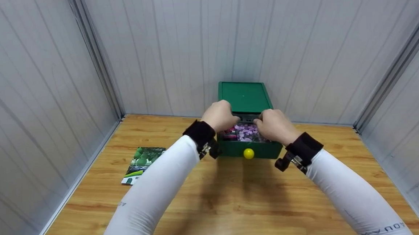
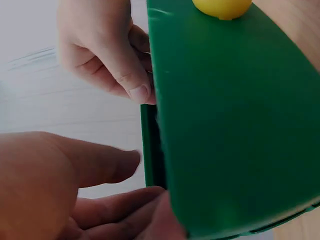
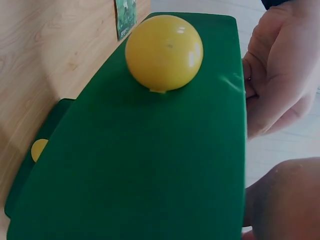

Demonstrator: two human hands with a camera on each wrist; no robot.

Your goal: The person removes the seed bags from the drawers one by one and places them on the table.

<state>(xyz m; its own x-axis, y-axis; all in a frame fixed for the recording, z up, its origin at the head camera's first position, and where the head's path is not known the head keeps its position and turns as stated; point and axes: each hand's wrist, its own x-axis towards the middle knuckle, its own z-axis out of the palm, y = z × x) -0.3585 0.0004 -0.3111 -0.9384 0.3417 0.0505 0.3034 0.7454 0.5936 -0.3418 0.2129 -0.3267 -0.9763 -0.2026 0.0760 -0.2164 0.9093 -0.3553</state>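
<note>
A green drawer box (image 1: 244, 96) stands against the back wall, its drawer (image 1: 238, 148) with a round yellow knob (image 1: 248, 153) pulled out. Inside the drawer lies a magazine (image 1: 247, 132) with purple flowers on its cover. My left hand (image 1: 219, 116) is over the drawer's left side; in the left wrist view its thumb and fingers stand apart at the rim. My right hand (image 1: 277, 127) is over the right side, thumb pointing inward and fingers bent down at the rim. Both thumbs are near the magazine's far edge; the drawer front hides any contact in the wrist views.
A second magazine (image 1: 146, 157) with a green garden cover lies on the wooden floor to the left, partly behind my left sleeve. A lower drawer with another yellow knob (image 3: 39, 149) shows in the right wrist view. Pale panel walls (image 1: 176, 50) enclose three sides.
</note>
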